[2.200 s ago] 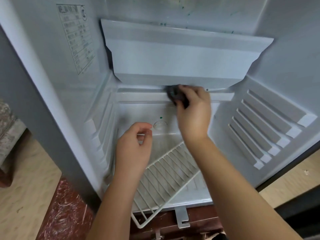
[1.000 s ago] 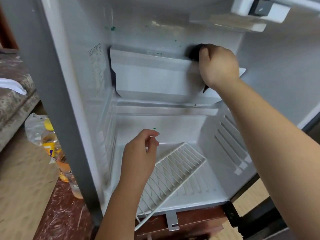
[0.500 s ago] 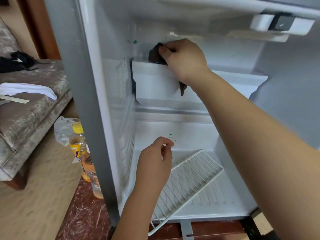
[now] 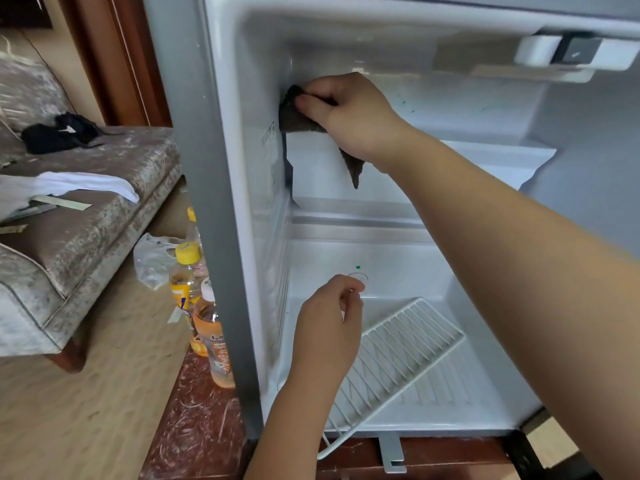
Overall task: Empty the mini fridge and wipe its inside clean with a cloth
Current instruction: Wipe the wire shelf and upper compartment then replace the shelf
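We see right hand [image 4: 349, 112] fingers [image 4: 313, 107] curled round the dark cloth [image 4: 294, 117], pressing it into the mini fridge [image 4: 258, 237] upper-left rear corner; green specks [image 4: 405, 105] lie rightward, so we judge the next swipe goes right; left hand [image 4: 327, 327] loosely curled, holding nothing, above the wire rack [image 4: 398, 358].

The white inside of the mini fridge [image 4: 388, 254] is lit softly and evenly from the front, faint shadows being left in its upper corners, while its edges are bowed by the wide lens and the floor [image 4: 86, 420] is smeared by blur.
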Demonstrator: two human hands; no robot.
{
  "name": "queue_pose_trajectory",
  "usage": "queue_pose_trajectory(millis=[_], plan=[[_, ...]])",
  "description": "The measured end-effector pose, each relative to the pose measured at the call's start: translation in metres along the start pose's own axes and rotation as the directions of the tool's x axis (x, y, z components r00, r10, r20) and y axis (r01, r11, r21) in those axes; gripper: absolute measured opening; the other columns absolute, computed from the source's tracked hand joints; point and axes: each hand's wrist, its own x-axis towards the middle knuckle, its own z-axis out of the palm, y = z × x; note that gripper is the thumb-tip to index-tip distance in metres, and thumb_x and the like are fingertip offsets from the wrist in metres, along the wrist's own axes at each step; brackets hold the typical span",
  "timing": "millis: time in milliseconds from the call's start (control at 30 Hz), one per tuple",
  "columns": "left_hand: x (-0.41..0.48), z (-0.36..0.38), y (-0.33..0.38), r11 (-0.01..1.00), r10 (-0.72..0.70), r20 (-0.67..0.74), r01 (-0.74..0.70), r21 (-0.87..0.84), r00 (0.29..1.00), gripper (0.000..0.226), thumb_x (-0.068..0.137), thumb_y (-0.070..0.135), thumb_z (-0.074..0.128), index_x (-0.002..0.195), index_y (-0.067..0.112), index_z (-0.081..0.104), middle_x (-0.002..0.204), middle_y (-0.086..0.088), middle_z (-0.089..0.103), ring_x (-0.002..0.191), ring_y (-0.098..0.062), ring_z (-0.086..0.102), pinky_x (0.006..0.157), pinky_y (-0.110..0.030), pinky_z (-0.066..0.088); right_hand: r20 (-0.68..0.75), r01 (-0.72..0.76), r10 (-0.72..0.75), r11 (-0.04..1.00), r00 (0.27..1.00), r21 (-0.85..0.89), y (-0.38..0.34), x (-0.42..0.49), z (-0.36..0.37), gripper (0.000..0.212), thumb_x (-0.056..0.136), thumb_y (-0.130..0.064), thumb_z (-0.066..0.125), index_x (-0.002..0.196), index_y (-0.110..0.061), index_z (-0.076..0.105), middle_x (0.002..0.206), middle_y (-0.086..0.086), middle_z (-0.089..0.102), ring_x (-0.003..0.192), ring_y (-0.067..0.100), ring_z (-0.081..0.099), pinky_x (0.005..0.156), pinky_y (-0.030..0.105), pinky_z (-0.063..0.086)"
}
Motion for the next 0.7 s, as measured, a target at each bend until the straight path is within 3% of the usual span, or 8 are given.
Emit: queue_pose_trajectory(millis=[100,167,333,433,533,567,633,700], plan=[[-0.009,-0.007,-0.008,0.999,-0.027,0.033,0.026,0.035,0.999,0.016,0.097,0.017,0.05,0.101,0.026,0.063,0.089,0.008,0.066,0.083,0.0,0.057,0.068,-0.013,0.046,-0.025,0.094,-0.093,0.995,0.995,0.042,-0.003,-0.025,-0.003,0.027,0.095,-0.023,0.053,0.073,-0.01,0.063,0.056,-0.013,0.049,0.058,0.004,0.045,0.061,0.023,0.035],[-0.015,-0.01,-0.016,0.995,-0.073,0.06,0.068,0.075,0.996,0.016,0.097,0.017,0.049,0.103,0.025,0.063,0.092,0.005,0.067,0.081,-0.005,0.059,0.067,-0.02,0.049,-0.02,0.107,-0.107,0.994,0.994,0.006,0.005,-0.054,0.009,0.028,0.094,-0.022,0.053,0.074,-0.005,0.061,0.06,0.001,0.056,0.06,0.015,0.051,0.064,0.031,0.042],[-0.021,-0.005,-0.031,0.935,-0.149,0.16,0.086,0.345,0.976,0.02,0.099,0.021,0.045,0.112,0.02,0.06,0.097,0.003,0.064,0.083,-0.013,0.058,0.072,-0.027,0.049,-0.012,-0.177,0.176,0.982,0.984,-0.064,0.062,-0.128,0.04,0.022,0.094,-0.018,0.054,0.083,-0.008,0.07,0.075,0.002,0.072,0.07,0.013,0.064,0.075,0.029,0.048],[-0.021,-0.007,-0.036,0.888,-0.206,0.228,0.084,0.453,0.952,0.022,0.1,0.023,0.042,0.114,0.02,0.058,0.099,0.0,0.065,0.087,-0.017,0.06,0.08,-0.037,0.052,-0.231,-0.335,0.308,0.938,0.923,-0.087,0.092,-0.155,0.049,0.022,0.093,-0.019,0.055,0.083,-0.007,0.07,0.08,0.005,0.07,0.077,0.02,0.059,0.071,0.03,0.041],[-0.018,-0.009,-0.038,0.879,-0.225,0.238,0.091,0.469,0.945,0.023,0.101,0.025,0.038,0.117,0.021,0.054,0.094,0.0,0.063,0.079,-0.016,0.059,0.073,-0.036,0.052,-0.086,-0.357,0.347,0.912,0.934,-0.201,0.103,-0.173,0.061,0.022,0.093,-0.019,0.057,0.074,-0.018,0.069,0.073,0.004,0.065,0.075,0.024,0.057,0.067,0.03,0.038],[-0.017,-0.007,-0.037,0.87,-0.221,0.237,0.082,0.486,0.946,0.024,0.101,0.026,0.038,0.12,0.021,0.053,0.095,0.0,0.063,0.078,-0.015,0.058,0.07,-0.033,0.049,-0.128,-0.347,0.327,0.916,0.936,-0.201,0.108,-0.175,0.062,0.018,0.092,-0.017,0.059,0.079,-0.017,0.072,0.078,0.007,0.068,0.078,0.026,0.059,0.069,0.03,0.04],[-0.017,-0.004,-0.037,0.86,-0.222,0.206,0.092,0.502,0.953,0.029,0.101,0.024,0.038,0.128,0.019,0.048,0.109,-0.002,0.061,0.085,-0.015,0.057,0.071,-0.028,0.044,-0.206,-0.331,0.292,0.925,0.934,-0.188,0.111,-0.175,0.058,0.014,0.091,-0.015,0.06,0.092,-0.012,0.074,0.088,0.009,0.072,0.085,0.026,0.063,0.073,0.029,0.042],[-0.018,-0.001,-0.038,0.884,-0.204,0.162,0.11,0.455,0.965,0.033,0.101,0.021,0.039,0.134,0.017,0.042,0.123,-0.004,0.056,0.099,-0.019,0.057,0.08,-0.03,0.045,-0.079,-0.308,0.298,0.92,0.951,-0.242,0.114,-0.176,0.059,0.015,0.09,-0.015,0.061,0.097,-0.013,0.074,0.093,0.007,0.072,0.089,0.025,0.064,0.076,0.029,0.045]])
